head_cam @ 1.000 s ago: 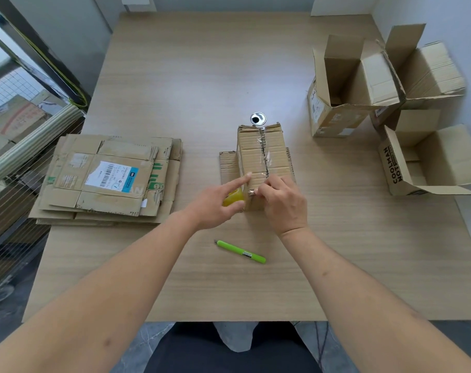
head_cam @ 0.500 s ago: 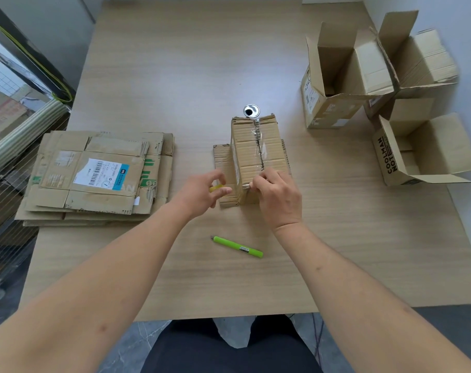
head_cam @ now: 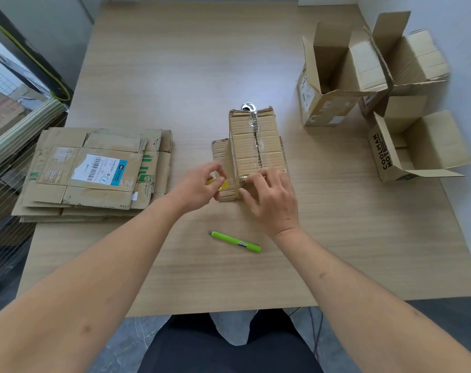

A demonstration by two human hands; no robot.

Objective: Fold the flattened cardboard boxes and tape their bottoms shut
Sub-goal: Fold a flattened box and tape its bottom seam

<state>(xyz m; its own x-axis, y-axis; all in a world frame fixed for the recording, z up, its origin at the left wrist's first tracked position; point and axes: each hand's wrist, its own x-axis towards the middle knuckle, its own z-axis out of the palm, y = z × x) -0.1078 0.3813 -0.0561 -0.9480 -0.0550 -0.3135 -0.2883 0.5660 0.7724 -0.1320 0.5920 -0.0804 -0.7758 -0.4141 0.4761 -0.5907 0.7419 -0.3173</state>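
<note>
A small folded cardboard box [head_cam: 255, 146] stands bottom up in the middle of the table, with a strip of clear tape running along its centre seam. My right hand [head_cam: 272, 200] presses on the box's near end, fingers spread over the tape. My left hand [head_cam: 199, 185] is just left of the box, pinching a yellow tape roll [head_cam: 218, 183], which is mostly hidden by the fingers. A stack of flattened boxes [head_cam: 94, 170] lies at the left of the table.
A green utility knife [head_cam: 235, 241] lies on the table just in front of my hands. Three folded, open boxes [head_cam: 336, 84] stand at the right rim near the wall. A round metal grommet [head_cam: 248, 106] sits in the tabletop behind the box.
My left hand has pulled the yellow roll leftward, away from the box's near end. My right hand has slid down over the near edge of the box.
</note>
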